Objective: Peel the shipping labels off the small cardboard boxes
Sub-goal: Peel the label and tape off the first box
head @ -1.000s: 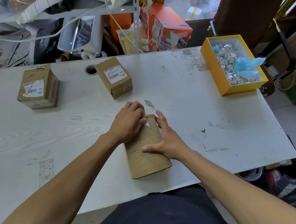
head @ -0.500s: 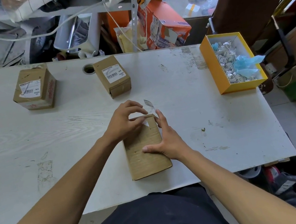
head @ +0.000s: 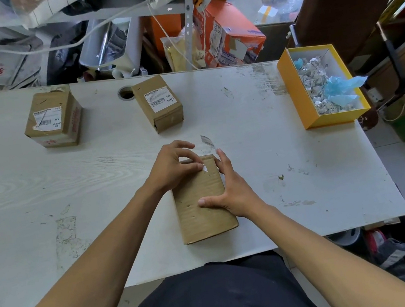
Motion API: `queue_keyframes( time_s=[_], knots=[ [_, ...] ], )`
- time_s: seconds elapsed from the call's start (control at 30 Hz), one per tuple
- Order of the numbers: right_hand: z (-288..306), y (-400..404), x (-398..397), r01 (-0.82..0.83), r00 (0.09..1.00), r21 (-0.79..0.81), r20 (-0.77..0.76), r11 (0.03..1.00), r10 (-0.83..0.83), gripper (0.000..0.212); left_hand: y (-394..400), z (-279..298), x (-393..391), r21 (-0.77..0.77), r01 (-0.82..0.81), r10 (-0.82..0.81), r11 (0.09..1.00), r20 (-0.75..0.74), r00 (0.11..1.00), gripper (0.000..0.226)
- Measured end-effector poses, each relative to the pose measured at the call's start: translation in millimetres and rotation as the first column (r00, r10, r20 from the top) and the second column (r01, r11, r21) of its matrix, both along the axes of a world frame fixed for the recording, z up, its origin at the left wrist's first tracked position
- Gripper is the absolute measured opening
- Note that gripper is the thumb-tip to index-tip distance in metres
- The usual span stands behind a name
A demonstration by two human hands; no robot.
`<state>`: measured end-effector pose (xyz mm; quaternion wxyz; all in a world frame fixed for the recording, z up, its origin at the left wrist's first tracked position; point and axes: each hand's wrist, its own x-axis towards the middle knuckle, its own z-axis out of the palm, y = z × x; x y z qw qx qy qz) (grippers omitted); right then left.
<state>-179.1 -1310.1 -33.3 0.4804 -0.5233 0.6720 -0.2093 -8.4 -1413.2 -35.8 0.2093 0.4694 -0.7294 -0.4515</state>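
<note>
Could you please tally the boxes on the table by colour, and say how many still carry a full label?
Brown cardboard boxes: 3 (left, middle, near)
Yellow box: 1
Total boxes: 4
Boxes with a full label: 2, the left and middle ones; the near box shows only a small white scrap at the left hand, while the right hand steadies it.

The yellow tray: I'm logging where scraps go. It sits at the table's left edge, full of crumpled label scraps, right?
Not quite. The head view shows the yellow tray at the table's right edge, not the left. It does hold crumpled label scraps.
</note>
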Motion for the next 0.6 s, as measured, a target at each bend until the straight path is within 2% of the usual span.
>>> queue_keyframes(
  time_s=[0.23,0.6],
  knots=[
    [0.4,0.6,0.2,-0.005,1.000,-0.003,-0.012,1.000,0.004,0.134,-1.6,-4.6,-1.6,-0.050,0.044,-0.041,0.998,0.052,0.998,0.021],
    [-0.7,0.4,0.3,-0.008,1.000,-0.010,-0.014,1.000,0.008,0.134,0.9,-0.2,-3.8,-0.039,0.031,-0.028,0.999,0.064,0.998,0.012]
  ],
)
